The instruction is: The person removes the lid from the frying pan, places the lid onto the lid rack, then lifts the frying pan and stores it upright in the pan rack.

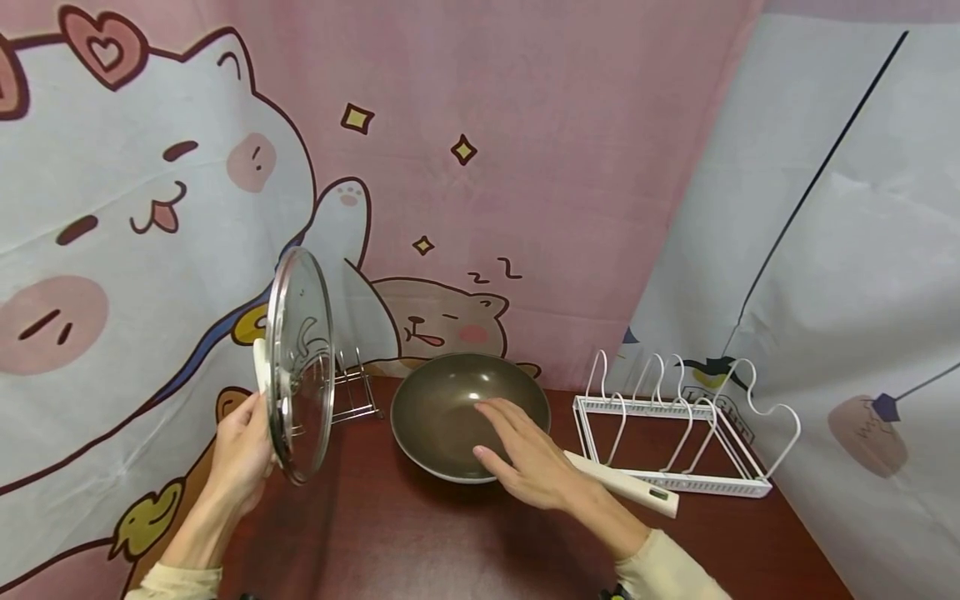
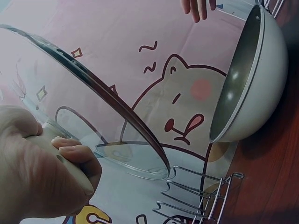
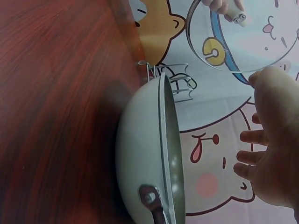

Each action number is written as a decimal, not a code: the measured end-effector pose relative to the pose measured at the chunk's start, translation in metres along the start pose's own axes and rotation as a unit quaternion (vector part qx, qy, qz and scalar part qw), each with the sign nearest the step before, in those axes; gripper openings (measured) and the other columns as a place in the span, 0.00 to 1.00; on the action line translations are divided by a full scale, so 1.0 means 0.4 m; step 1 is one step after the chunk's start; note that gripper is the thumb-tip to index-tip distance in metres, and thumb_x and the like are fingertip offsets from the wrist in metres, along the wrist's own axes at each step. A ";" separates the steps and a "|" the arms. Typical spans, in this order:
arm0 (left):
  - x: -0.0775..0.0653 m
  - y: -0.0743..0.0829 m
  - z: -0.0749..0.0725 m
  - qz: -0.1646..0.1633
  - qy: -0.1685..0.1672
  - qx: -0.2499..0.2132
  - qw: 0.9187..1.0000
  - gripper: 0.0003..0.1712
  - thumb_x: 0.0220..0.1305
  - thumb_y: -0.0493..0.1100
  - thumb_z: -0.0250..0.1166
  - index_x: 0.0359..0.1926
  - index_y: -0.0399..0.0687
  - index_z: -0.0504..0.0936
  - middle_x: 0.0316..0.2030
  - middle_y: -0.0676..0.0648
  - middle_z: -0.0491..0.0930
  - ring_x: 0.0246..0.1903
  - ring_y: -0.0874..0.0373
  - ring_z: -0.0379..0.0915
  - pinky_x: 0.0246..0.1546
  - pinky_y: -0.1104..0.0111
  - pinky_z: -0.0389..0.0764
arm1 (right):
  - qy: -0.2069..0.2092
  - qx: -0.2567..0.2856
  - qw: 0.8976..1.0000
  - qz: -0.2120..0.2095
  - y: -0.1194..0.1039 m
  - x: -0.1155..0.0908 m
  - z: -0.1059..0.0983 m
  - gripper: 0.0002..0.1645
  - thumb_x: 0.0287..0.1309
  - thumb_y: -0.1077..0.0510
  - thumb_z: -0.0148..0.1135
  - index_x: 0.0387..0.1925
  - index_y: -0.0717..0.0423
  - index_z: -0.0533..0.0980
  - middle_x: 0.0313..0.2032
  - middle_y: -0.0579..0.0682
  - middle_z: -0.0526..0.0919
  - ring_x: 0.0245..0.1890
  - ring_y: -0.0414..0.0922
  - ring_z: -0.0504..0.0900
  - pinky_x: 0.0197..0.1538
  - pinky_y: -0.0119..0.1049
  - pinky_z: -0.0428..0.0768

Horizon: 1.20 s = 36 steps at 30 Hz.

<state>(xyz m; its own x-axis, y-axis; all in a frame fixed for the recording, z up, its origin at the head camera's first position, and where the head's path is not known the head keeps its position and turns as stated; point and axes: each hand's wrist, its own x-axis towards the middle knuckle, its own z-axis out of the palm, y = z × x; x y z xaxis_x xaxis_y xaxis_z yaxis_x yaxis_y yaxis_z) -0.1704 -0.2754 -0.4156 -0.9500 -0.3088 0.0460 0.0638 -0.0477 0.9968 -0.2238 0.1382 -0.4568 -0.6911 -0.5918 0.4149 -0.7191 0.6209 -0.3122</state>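
My left hand (image 1: 243, 446) grips the cream handle (image 2: 63, 154) of a glass lid (image 1: 302, 367), which stands on edge, upright in the air left of the pan. Fingers curl round that handle in the left wrist view. A wok-like frying pan (image 1: 435, 417), dark inside and cream outside, sits on the table with its cream handle (image 1: 630, 485) pointing right. Over the pan's right side, my right hand (image 1: 528, 458) is held with fingers extended and nothing in them. The right wrist view shows that hand (image 3: 275, 144) apart from the pan's rim.
A white wire rack (image 1: 675, 479) with upright dividers stands to the right of the pan. Behind the lid is a small metal wire rack (image 1: 356, 392). The dark red table (image 1: 420, 550) ends against a patterned cartoon curtain (image 1: 555, 208).
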 end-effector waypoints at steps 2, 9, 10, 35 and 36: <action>0.000 0.001 -0.003 0.001 0.001 0.002 1.000 0.25 0.85 0.68 0.58 0.39 0.55 0.80 0.20 0.58 0.73 0.12 0.65 0.59 0.10 0.62 0.61 | -0.003 0.005 1.000 -0.001 -0.005 0.007 0.005 0.40 0.85 0.41 0.60 0.87 0.49 0.63 0.83 0.52 0.71 0.86 0.53 0.68 0.84 0.58 0.73; -0.003 0.000 -0.010 0.008 -0.003 -0.002 1.000 0.23 0.88 0.66 0.54 0.42 0.56 0.81 0.20 0.57 0.74 0.11 0.66 0.59 0.11 0.58 0.56 | -0.013 0.024 1.000 0.000 -0.025 0.031 0.022 0.40 0.86 0.41 0.58 0.87 0.49 0.62 0.84 0.52 0.69 0.87 0.52 0.66 0.86 0.58 0.70; -0.003 -0.001 -0.011 0.009 -0.003 -0.002 1.000 0.24 0.88 0.66 0.54 0.42 0.56 0.81 0.20 0.57 0.74 0.11 0.66 0.59 0.11 0.57 0.56 | -0.016 0.028 0.999 0.003 -0.028 0.034 0.025 0.40 0.86 0.41 0.58 0.88 0.48 0.62 0.84 0.51 0.69 0.88 0.52 0.66 0.87 0.58 0.69; -0.001 -0.005 -0.014 -0.001 0.002 0.000 1.000 0.23 0.86 0.67 0.56 0.47 0.56 0.83 0.20 0.58 0.73 0.11 0.67 0.60 0.10 0.68 0.63 | -0.037 0.086 0.995 0.021 -0.097 0.144 0.097 0.38 0.89 0.39 0.50 0.88 0.47 0.61 0.87 0.53 0.65 0.89 0.53 0.64 0.86 0.59 0.70; -0.001 -0.005 -0.013 -0.002 0.003 0.001 1.000 0.23 0.86 0.67 0.56 0.47 0.57 0.83 0.20 0.59 0.73 0.11 0.67 0.60 0.10 0.68 0.63 | -0.038 0.089 0.995 0.021 -0.099 0.149 0.100 0.38 0.89 0.39 0.50 0.88 0.47 0.61 0.88 0.54 0.65 0.89 0.54 0.64 0.87 0.59 0.69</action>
<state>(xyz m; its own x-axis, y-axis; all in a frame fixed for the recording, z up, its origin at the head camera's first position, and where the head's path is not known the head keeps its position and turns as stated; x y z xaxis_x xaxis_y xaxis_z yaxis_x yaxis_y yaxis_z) -0.1683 -0.2802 -0.4181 -0.9485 -0.3140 0.0419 0.0597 -0.0473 0.9971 -0.2394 0.0579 -0.4537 -0.7194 -0.6087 0.3347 -0.6864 0.5489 -0.4771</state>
